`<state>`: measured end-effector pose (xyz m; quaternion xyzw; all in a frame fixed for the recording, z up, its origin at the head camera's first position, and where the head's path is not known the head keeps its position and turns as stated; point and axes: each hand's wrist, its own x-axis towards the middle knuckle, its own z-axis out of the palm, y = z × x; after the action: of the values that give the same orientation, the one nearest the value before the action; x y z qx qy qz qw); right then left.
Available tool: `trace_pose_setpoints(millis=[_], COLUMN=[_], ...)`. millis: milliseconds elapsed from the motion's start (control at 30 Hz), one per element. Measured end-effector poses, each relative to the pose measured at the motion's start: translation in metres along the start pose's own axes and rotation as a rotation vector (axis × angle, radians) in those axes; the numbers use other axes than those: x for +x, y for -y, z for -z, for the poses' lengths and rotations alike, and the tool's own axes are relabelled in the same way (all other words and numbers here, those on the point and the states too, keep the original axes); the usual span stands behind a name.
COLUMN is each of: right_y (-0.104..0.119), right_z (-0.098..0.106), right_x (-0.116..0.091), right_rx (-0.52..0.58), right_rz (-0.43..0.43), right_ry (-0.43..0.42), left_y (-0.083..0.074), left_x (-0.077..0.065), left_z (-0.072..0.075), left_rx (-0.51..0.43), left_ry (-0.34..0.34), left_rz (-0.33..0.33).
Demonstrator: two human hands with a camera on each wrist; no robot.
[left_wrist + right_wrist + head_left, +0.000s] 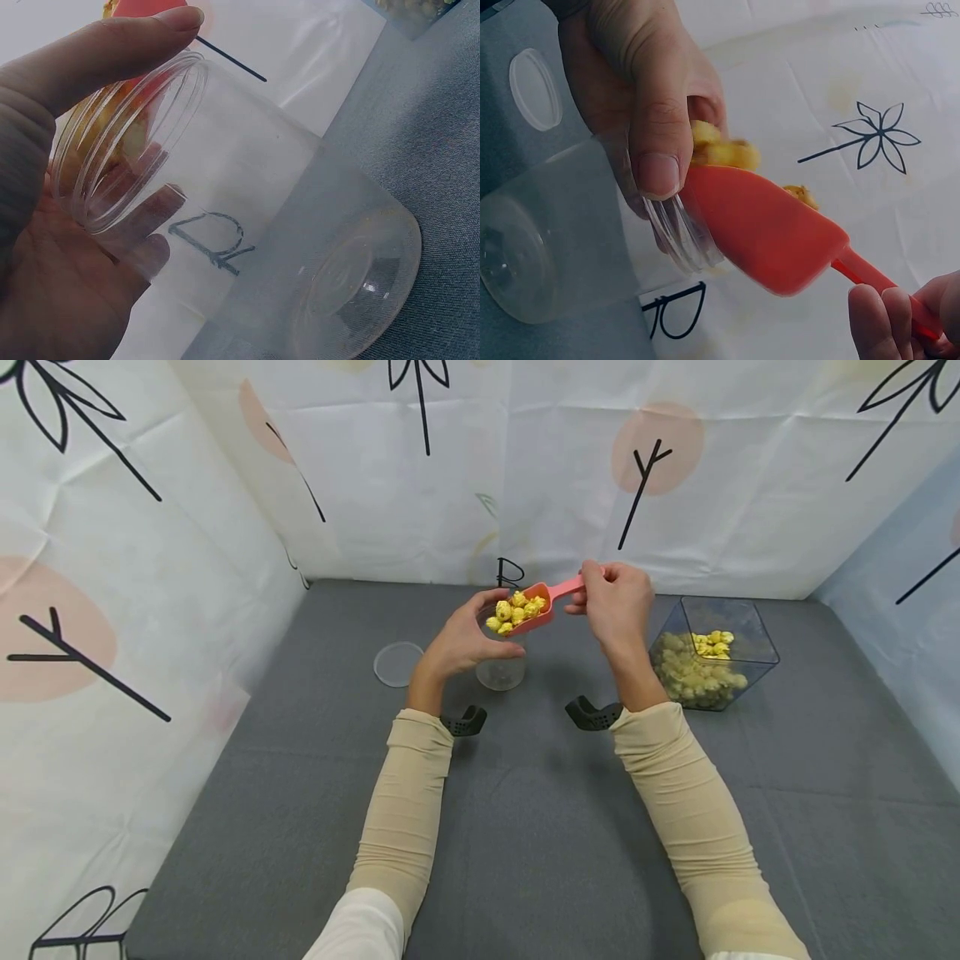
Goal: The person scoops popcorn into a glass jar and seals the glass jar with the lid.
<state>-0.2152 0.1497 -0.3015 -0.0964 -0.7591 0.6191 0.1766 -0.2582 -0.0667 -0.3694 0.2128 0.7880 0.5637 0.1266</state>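
- The left hand [459, 645] grips the jar [501, 675] round its mouth, likely to steady it; whether its base touches the table [525, 827] is hard to tell.
- The right hand [621, 602] pinches the scoop [534, 621] by its handle, leaving the popcorn [519, 608] in its bowl clear at the mouth.
- The lid [397, 664] lies left of the jar, seemingly so the mouth stays uncovered.
- The box [759, 662] of popcorn stands beside the right forearm, presumably for easy reach.
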Motion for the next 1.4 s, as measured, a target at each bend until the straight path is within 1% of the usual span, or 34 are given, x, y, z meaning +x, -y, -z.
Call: trace_pose_setpoints(millis=[100, 300, 433, 600, 800, 967, 1100, 1300, 1400], right_y=[0.002, 0.005, 0.006, 0.007, 0.004, 0.000, -0.002, -0.001, 0.000], right_z=[0.000, -0.003, -0.005, -0.005, -0.004, -0.003, 0.000, 0.005, 0.010], right_x=[0.000, -0.001, -0.002, -0.003, -0.002, -0.002, -0.002, -0.002, -0.002], right_rx=[-0.037, -0.084, -0.090, -0.081, -0.060, -0.005, 0.071, 0.200, 0.242], right_rz=[0.019, 0.072, 0.095, 0.104, 0.092, 0.057, 0.024, -0.010, -0.029], right_ry=[0.006, 0.005, 0.001, 0.000, 0.007, 0.015, 0.019, 0.009, 0.005], left_y=[-0.001, 0.001, 0.001, 0.000, 0.000, 0.002, 0.002, 0.002, 0.001], left_x=[0.000, 0.001, 0.001, 0.001, 0.000, 0.000, 0.001, 0.000, 0.000], left_z=[0.000, 0.000, 0.000, 0.001, 0.001, 0.000, -0.001, -0.002, -0.002], left_rx=[0.001, -0.022, -0.039, -0.041, -0.038, -0.020, -0.012, 0.002, 0.004], left_ry=[-0.003, 0.012, 0.016, 0.018, 0.016, 0.011, 0.005, -0.001, -0.002], left_rz=[0.002, -0.035, -0.051, -0.053, -0.053, -0.044, -0.040, -0.057, -0.060])
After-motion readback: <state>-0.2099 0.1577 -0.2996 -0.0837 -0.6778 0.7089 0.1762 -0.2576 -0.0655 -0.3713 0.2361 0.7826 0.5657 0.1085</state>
